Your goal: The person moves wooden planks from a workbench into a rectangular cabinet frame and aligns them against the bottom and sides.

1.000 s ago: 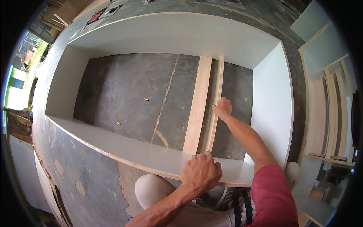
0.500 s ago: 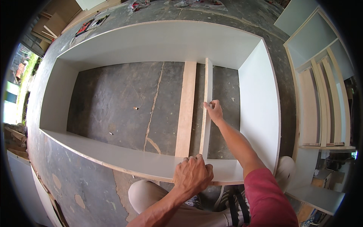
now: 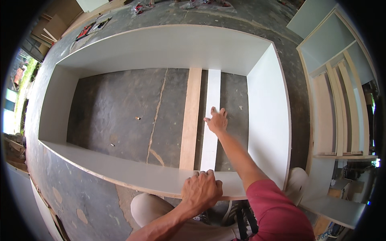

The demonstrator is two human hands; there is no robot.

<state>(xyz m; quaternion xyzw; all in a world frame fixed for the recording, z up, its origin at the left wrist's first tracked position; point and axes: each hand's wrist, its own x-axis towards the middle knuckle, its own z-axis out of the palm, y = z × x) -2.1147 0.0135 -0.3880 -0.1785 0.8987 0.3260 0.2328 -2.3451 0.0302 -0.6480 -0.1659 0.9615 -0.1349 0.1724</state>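
You're apparently placing the white slat (image 3: 210, 148) at three o'clock in the frame (image 3: 169, 46), right hand (image 3: 217, 121) splayed, gripping nothing, left hand (image 3: 202, 188) curled at five (hold hidden); squaring wants gentle nudges.

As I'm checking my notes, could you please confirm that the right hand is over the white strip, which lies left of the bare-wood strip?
Not quite: the head view shows the white strip lying right of the bare-wood strip; the right hand is indeed over the white strip.

Red and black items (image 3: 85, 31) lie on the grey floor (image 3: 94, 199), with a slatted wooden frame (image 3: 334, 108) at right.
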